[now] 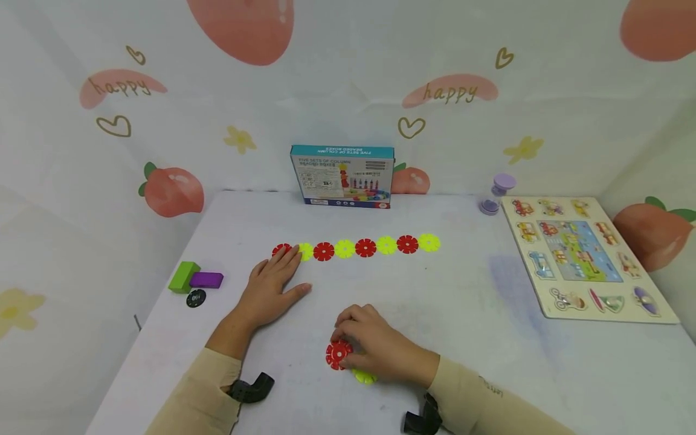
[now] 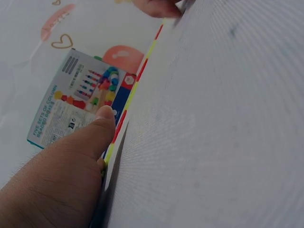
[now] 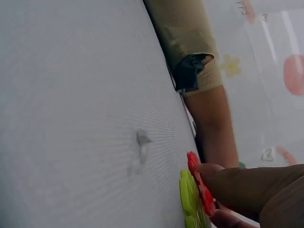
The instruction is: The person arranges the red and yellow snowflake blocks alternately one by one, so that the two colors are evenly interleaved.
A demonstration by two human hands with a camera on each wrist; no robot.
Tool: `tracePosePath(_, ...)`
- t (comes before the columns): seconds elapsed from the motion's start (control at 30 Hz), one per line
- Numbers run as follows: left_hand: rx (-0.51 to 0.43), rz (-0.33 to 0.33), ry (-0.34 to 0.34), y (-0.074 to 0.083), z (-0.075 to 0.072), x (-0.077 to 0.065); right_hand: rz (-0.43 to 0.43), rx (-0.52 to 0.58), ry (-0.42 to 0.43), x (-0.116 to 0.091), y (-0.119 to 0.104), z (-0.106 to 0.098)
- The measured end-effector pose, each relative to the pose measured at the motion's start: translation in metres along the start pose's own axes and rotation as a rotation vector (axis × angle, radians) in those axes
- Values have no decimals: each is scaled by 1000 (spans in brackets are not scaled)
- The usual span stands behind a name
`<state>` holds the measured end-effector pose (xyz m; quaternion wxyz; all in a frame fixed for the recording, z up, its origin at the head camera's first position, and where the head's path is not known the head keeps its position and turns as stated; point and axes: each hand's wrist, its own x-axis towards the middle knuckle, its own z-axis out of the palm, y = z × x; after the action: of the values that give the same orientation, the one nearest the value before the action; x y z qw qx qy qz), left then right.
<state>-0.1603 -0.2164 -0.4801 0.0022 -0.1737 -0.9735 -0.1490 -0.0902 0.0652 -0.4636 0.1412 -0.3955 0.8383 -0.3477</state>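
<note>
A row of flat notched plastic discs, alternately red (image 1: 365,248) and yellow (image 1: 345,248), lies across the table. My left hand (image 1: 274,287) rests at the row's left end, its extended fingers partly covering the leftmost red disc (image 1: 280,248). Nearer the front edge, my right hand (image 1: 375,344) pinches another red disc (image 1: 339,354) between thumb and fingers. Beside and partly beneath that hand are yellow discs (image 1: 365,377); how many is hidden. From the right wrist, the thumb (image 3: 232,183) touches the red disc (image 3: 202,187) next to the yellow ones (image 3: 187,194).
A toy box (image 1: 342,176) stands behind the row. At right lie a wooden picture puzzle (image 1: 522,260) and a purple sand timer (image 1: 497,194). Green (image 1: 183,277) and purple (image 1: 206,280) blocks and a black round piece (image 1: 196,298) sit at left.
</note>
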Motion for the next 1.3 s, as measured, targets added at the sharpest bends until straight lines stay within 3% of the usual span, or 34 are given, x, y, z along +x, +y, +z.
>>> tracePosePath(0.17, -1, -10, -3, 0, 0, -1, 14, 14, -11, 0, -1, -2)
tracePosePath(0.4, -2, -3, -1, -1, 1, -1, 97, -68, -69, -7, 2, -14)
tracePosePath(0.57, -10, -6, -7, 0, 1, -1, 149, 188, -52, -7, 10, -27)
tracePosePath(0.63, -10, -4, -13, 0, 1, 0, 165, 284, 7, -8, 18, -37)
tracePosePath(0.73, -14, 0, -10, 1, 0, 0, 204, 342, 182, -12, 37, -60)
tracePosePath(0.9, -18, 7, -10, 0, 1, 1, 401, 371, 566, -29, 84, -105)
tracePosePath(1.0, -10, 10, -5, 0, 1, 1, 538, 347, 729, -46, 113, -124)
tracePosePath(1.1, -7, 10, -4, 0, 1, 1, 642, 313, 796, -58, 133, -134)
tracePosePath(1.17, -8, 9, -3, 0, 0, 1, 667, 285, 804, -62, 140, -136)
tracePosePath(1.3, -10, 8, -2, -1, 2, 1, 667, 97, 744, -59, 138, -136)
